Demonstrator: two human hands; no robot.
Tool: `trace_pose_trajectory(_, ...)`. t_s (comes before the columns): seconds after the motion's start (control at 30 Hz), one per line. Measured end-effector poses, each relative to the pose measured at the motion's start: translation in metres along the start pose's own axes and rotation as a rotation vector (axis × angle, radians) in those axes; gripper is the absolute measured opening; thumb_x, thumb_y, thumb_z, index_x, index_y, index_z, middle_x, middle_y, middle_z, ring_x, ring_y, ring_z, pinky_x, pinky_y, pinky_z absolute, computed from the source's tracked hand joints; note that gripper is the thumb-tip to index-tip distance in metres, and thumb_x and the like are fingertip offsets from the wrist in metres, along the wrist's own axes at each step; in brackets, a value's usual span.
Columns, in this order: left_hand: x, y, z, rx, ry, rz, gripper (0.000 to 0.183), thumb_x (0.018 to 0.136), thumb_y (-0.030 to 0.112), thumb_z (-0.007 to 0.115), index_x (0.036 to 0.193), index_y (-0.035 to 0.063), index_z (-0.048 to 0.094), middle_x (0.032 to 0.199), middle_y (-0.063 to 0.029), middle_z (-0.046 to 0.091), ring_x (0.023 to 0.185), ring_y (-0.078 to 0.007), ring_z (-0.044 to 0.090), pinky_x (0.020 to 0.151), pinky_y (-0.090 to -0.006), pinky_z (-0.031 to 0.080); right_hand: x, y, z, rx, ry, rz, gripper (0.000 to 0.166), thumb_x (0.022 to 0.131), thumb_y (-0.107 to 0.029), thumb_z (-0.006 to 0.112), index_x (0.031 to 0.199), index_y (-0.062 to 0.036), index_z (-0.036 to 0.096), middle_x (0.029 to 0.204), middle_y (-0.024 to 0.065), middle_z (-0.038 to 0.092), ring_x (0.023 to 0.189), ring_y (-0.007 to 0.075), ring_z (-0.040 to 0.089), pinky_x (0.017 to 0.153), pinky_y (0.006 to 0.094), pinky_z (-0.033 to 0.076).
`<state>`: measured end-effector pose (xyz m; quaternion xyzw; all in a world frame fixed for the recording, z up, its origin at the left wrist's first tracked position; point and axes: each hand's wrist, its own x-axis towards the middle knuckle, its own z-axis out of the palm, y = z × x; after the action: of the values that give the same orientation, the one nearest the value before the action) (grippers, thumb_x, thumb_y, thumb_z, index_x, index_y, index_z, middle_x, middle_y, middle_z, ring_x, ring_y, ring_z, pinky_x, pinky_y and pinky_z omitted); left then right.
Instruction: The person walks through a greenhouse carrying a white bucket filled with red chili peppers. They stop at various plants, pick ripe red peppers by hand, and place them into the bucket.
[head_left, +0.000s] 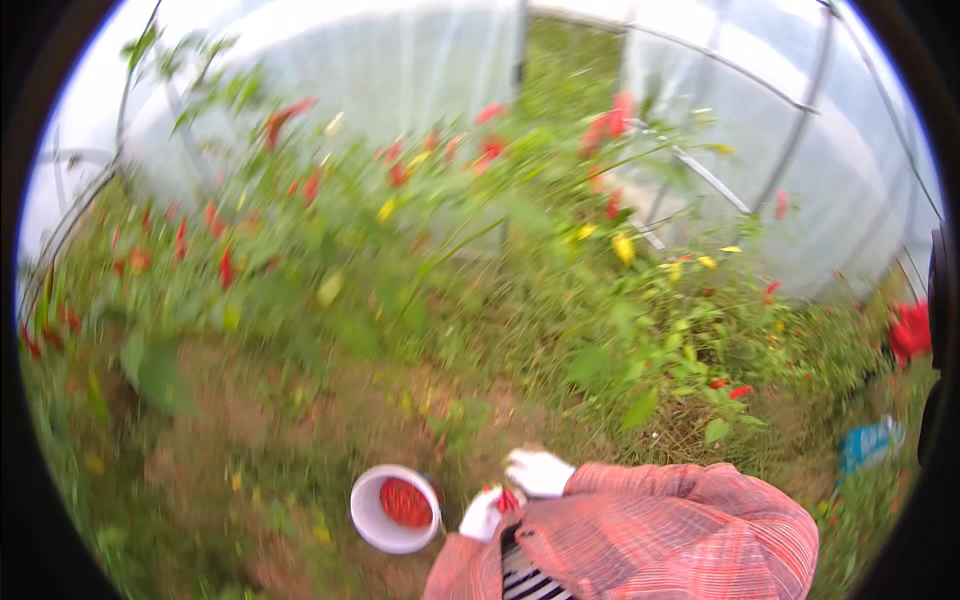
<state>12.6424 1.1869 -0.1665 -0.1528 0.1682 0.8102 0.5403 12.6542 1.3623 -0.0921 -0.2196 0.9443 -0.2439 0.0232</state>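
Note:
My left hand (480, 516), in a white glove, holds a small bunch of red chili peppers (507, 500). Just above and to the right of it is my right hand (538, 472), also gloved in white, with its fingers pointing left. Blur hides whether anything is between those fingers. To the left of my hands a white plastic bucket (367, 508) stands on the ground, and red chili peppers (406, 502) lie inside it.
Tall pepper plants (315, 247) with red and yellow fruit spread across the view. Behind them are plastic greenhouse sheeting (420, 75) and a metal frame tube (802, 127). At right lie a blue bag (870, 444) and a red object (910, 330). Grass and bare soil (217, 435) cover the ground.

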Motion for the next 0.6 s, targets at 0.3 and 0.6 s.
trace_pose_trajectory(0.3, -0.056, 0.021, -0.078, -0.344, 0.333, 0.443, 0.025, 0.077, 0.009, 0.047, 0.101, 0.0006, 0.045, 0.09, -0.0148, 0.053, 0.082, -0.0287, 0.053, 0.076, -0.0458, 0.044, -0.034, 0.003, -0.011, 0.492, -0.112, 0.682, 0.02, 0.08, -0.018, 0.043, 0.09, -0.001, 0.049, 0.075, 0.0152, 0.058, 0.072, 0.0281, 0.056, 0.066, 0.0319, 0.043)
trace_pose_trajectory(0.6, -0.063, 0.08, -0.173, -0.279, 0.191, 0.424, 0.046, 0.078, 0.028, 0.032, 0.118, 0.0066, 0.04, 0.118, -0.0131, 0.043, 0.11, -0.0291, 0.039, 0.091, -0.0483, 0.03, -0.044, 0.001, -0.007, 0.213, -0.255, 0.543, 0.026, 0.079, -0.028, 0.041, 0.088, -0.0064, 0.05, 0.081, 0.0211, 0.055, 0.074, 0.0371, 0.053, 0.064, 0.0433, 0.043)
